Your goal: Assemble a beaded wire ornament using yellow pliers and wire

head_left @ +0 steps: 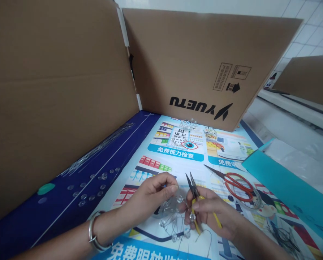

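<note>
My right hand (pixel 207 211) is shut around the yellow handles of needle-nose pliers (pixel 195 200), whose dark jaws point up and away from me. A strand of clear glass beads on thin wire (pixel 175 220) lies under and between my hands, and one bead sits close to the pliers. My left hand (pixel 150 193) is bunched just beside the strand, fingertips pinched together. I cannot tell whether they grip the wire. Red-handled scissors (pixel 237 187) lie to the right of the pliers, beyond my right hand.
Loose clear beads (pixel 91 189) and thin wires (pixel 96 153) lie on a dark blue board (pixel 53 213). Beaded clusters (pixel 187 126) sit by a printed poster's (pixel 175 164) far edge. Cardboard panels (pixel 55 90) rise left and ahead. A teal folder (pixel 288 184) and dark wire tangle (pixel 283 238) lie right.
</note>
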The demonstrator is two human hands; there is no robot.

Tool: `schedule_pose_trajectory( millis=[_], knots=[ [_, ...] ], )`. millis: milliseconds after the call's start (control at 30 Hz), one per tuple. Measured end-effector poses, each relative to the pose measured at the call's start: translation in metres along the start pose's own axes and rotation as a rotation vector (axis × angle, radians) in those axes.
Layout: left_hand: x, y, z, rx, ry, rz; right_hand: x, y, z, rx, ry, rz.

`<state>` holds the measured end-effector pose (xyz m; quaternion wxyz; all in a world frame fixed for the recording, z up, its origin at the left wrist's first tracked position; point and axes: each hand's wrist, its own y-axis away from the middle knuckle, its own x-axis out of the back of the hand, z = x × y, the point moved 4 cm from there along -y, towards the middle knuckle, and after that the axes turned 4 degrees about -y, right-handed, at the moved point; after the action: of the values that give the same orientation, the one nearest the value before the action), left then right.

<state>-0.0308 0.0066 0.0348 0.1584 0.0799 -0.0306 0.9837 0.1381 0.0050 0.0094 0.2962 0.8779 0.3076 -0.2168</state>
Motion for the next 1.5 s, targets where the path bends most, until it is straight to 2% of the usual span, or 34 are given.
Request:
schedule_pose_trajectory(
  millis=[167, 533, 833, 1033, 1500],
  knots=[
    [-0.0026, -0.0004, 0.0031, -0.03, -0.082, 0.005, -0.0025, -0.0001, -0.0018, 0.036, -0.008, -0.012],
    [-0.0015, -0.0006, 0.0019, -0.021, -0.082, 0.023, -0.0036, 0.0, -0.0035, 0.072, 0.001, -0.026],
    [-0.0089, -0.0004, 0.0027, 0.006, 0.078, -0.061, -0.0038, 0.0004, -0.0015, 0.037, 0.034, -0.031],
    [-0.0033, -0.0009, 0.0018, 0.018, -0.038, 0.011, -0.0032, 0.0006, -0.0002, 0.014, 0.04, -0.002],
    [-0.0039, 0.0009, 0.0092, -0.03, -0.086, 0.006, -0.002, -0.001, 0.0024, 0.046, 0.049, -0.029]
  ],
)
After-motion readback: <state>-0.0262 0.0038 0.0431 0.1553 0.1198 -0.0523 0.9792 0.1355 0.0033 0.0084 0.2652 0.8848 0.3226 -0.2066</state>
